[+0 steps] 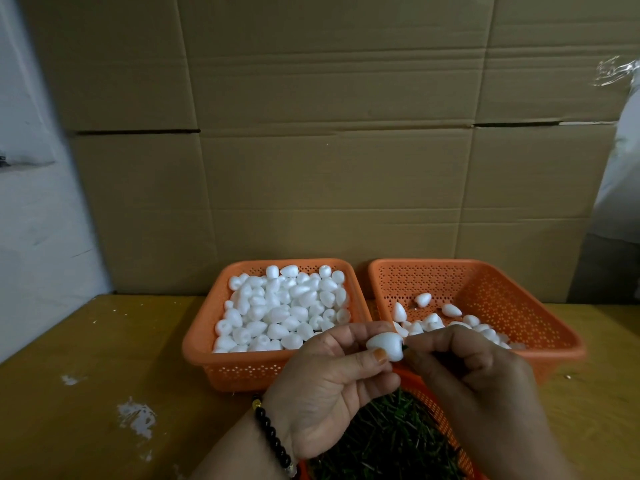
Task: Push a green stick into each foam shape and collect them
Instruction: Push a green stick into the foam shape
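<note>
Head view, left hand [332,386] gripping foam shape [386,345], right hand [467,368] pinching stick [404,347]

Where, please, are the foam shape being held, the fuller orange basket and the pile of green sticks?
foam shape [382,342]: head view, middle of its white body.
fuller orange basket [202,355]: head view, near left rim.
green sticks [388,438]: head view, middle of the pile.

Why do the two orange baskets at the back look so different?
The left orange perforated plastic basket is heaped full of white foam shapes; the right orange perforated plastic basket holds only a few, bunched at its near side, with much bare floor showing. Both are the same kind of basket, side by side.
</note>
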`<control>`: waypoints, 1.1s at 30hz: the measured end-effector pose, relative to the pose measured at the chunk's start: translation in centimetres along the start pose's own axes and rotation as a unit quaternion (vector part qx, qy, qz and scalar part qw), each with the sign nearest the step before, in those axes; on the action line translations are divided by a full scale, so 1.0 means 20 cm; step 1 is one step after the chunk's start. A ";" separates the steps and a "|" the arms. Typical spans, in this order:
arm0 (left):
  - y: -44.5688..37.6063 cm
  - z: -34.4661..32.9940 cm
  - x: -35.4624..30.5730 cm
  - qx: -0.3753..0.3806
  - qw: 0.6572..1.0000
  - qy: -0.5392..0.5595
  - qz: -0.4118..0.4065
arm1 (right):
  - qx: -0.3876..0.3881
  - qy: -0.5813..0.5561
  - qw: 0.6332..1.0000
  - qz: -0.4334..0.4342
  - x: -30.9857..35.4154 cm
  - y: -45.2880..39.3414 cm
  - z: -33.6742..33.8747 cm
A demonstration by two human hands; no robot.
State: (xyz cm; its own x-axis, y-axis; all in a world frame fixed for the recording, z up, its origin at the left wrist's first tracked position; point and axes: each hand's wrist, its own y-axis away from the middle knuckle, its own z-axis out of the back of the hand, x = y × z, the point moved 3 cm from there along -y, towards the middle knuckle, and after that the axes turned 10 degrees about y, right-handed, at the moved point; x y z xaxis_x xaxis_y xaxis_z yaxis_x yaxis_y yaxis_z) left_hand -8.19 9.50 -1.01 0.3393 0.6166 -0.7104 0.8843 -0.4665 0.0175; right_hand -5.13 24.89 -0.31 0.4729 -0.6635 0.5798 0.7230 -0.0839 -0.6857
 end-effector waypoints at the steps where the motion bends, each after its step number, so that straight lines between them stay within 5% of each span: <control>1: 0.00 0.00 0.00 0.000 1.000 0.004 0.001 | 0.002 0.002 1.000 0.000 0.01 0.00 0.00; 33: 0.01 0.01 -0.02 0.017 1.000 0.001 -0.011 | 0.014 0.004 1.000 -0.004 0.03 -0.01 0.00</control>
State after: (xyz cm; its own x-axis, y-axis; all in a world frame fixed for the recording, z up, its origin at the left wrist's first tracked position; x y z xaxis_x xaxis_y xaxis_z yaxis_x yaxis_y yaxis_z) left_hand -8.25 9.13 -0.87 0.3216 0.6282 -0.7085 0.8801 -0.4744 -0.0211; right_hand -4.87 24.50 0.20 0.4639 -0.6687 0.5811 0.7401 -0.0679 -0.6690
